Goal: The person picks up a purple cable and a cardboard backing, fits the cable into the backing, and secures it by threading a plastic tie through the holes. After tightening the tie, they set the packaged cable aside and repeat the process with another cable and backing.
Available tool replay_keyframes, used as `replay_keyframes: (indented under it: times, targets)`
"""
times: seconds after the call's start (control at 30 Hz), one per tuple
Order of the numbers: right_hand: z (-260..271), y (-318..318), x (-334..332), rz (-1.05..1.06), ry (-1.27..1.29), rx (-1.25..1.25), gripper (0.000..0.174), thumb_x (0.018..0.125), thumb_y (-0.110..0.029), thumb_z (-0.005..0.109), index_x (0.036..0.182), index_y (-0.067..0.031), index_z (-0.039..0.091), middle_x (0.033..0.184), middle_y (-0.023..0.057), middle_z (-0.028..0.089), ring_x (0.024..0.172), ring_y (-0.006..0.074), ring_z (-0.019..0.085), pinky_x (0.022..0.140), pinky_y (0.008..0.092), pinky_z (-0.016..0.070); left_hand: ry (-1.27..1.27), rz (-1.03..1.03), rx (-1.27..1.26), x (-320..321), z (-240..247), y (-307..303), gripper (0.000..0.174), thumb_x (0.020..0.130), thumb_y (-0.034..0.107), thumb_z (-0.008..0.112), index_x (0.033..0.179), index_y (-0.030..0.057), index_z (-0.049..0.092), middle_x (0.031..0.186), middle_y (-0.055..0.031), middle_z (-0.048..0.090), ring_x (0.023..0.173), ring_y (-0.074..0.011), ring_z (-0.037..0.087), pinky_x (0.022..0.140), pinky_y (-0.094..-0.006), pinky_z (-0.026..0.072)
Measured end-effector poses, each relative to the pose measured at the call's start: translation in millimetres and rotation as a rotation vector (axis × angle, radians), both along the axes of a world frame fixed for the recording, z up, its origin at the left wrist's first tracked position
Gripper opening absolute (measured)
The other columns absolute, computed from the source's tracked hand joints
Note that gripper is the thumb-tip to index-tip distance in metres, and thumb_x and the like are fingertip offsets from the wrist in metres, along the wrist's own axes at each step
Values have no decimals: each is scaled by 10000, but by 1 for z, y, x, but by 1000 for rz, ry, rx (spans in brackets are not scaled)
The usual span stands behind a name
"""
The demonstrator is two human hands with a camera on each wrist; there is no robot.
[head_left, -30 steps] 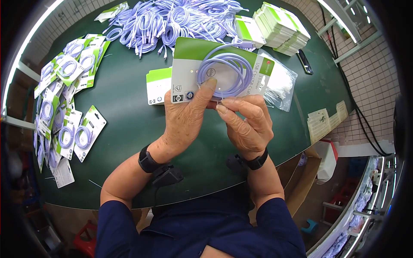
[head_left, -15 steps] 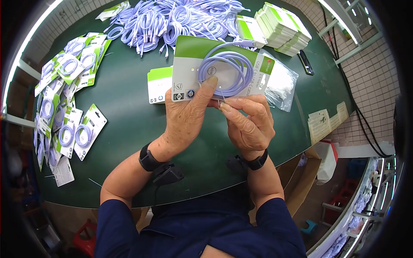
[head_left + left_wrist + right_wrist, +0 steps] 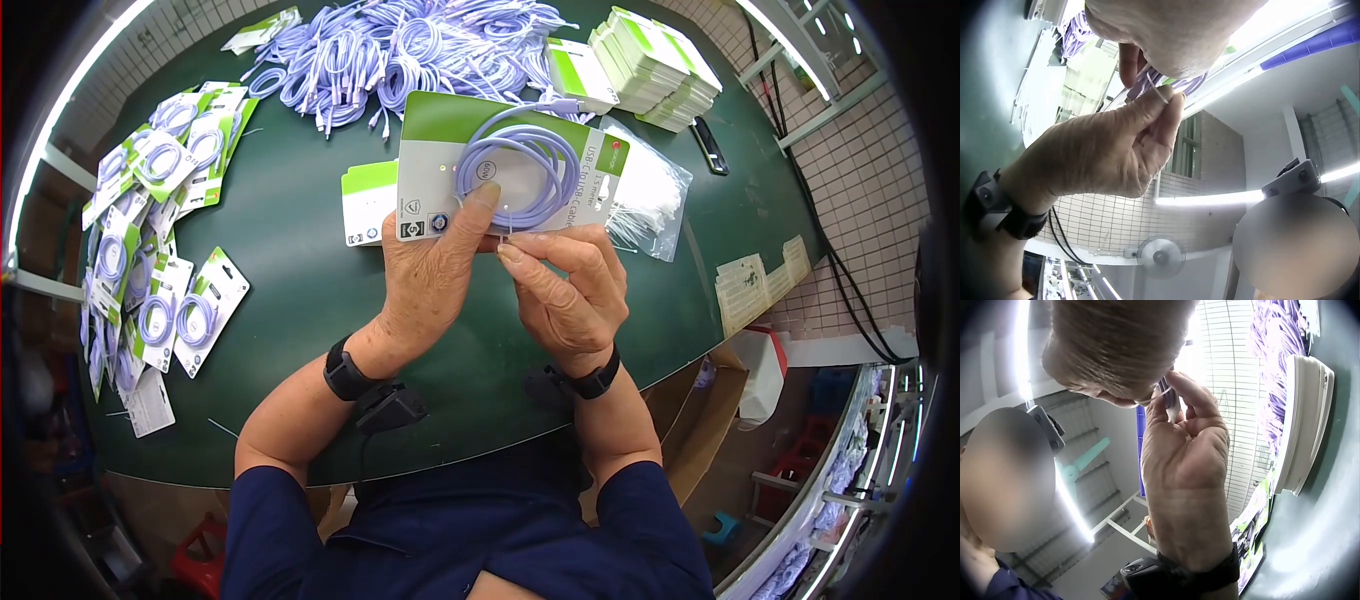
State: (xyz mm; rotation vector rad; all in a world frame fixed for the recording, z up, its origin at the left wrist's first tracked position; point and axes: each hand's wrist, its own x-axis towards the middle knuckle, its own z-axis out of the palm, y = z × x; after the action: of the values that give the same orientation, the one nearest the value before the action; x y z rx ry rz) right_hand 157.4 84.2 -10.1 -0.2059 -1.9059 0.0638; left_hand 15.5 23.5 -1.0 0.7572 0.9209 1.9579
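Observation:
In the head view my left hand (image 3: 430,275) grips a green-and-white cardboard card (image 3: 425,175) from below, thumb on its face. A coiled lilac USB-C cable (image 3: 562,185) lies against that card, with the thumb at the coil's left side. My right hand (image 3: 572,285) is at the card's lower edge, thumb and forefinger pinched together. Between those fingertips, the left wrist view shows a thin white cable tie (image 3: 1157,88) that runs up to the cable. In the right wrist view, my left hand (image 3: 1188,453) curls round the card and cable, which are mostly hidden there.
Loose lilac cables (image 3: 420,50) are heaped at the back, beside stacked cards (image 3: 650,70). A clear bag of white ties (image 3: 645,205) and a black-handled tool (image 3: 709,145) lie at right. Carded cables (image 3: 160,155) pile up at left; another card stack (image 3: 365,205) sits behind my left hand.
The card and my right hand have shifted slightly left and down over the last half second. My right fingertips stay pinched at the card's lower edge, and the left hand keeps its grip.

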Motion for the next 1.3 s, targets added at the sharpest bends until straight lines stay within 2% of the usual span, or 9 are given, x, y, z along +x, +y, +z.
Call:
replay_keyframes:
  times: [0.27, 0.67, 0.9, 1.1, 1.2, 1.3]
  targets:
    - [-1, 0, -1, 4, 4, -2, 375, 750, 76, 871, 1066, -120, 822, 1006, 57, 752, 793, 227, 677, 660, 334, 558, 25, 9, 4, -1, -2, 0, 226, 1027, 121, 734, 1190, -28, 684, 1004, -77, 750, 859, -126, 740, 689, -289, 644]
    - [3, 6, -2, -28, 58, -90, 246, 830, 79, 838, 1025, -59, 784, 916, 92, 766, 760, 232, 674, 660, 331, 536, 154, -4, 13, 2, -5, -2, 171, 1029, 96, 727, 1128, -42, 708, 966, -83, 764, 807, -127, 745, 673, -274, 625]
    - [5, 4, -2, -24, 53, -374, 223, 842, 96, 808, 1024, -24, 763, 923, 123, 780, 734, 235, 736, 647, 319, 582, 272, -39, 50, 1, -23, -2, 164, 1030, 88, 722, 1129, -43, 723, 949, -79, 768, 767, -130, 741, 655, -267, 614]
    - [10, 14, 3, 44, -32, -161, 214, 837, 91, 810, 1016, -20, 766, 928, 134, 784, 728, 232, 759, 643, 309, 600, 247, -36, 7, -3, -15, 0, 170, 1029, 95, 726, 1134, -39, 728, 941, -70, 764, 738, -125, 727, 632, -269, 602]
    - [12, 15, 4, 32, -69, -134, 219, 833, 91, 811, 1016, -22, 769, 946, 137, 784, 751, 240, 768, 654, 313, 604, 215, -43, -14, -2, -14, 0, 168, 1027, 98, 727, 1123, -40, 727, 917, -69, 761, 719, -127, 723, 633, -266, 599]
    - [10, 15, 6, 57, -112, -225, 228, 830, 86, 817, 1024, -25, 772, 971, 134, 783, 769, 243, 770, 665, 321, 612, 215, -55, -29, -3, -17, 1, 167, 1026, 102, 727, 1110, -43, 726, 898, -69, 758, 705, -126, 719, 637, -265, 599]
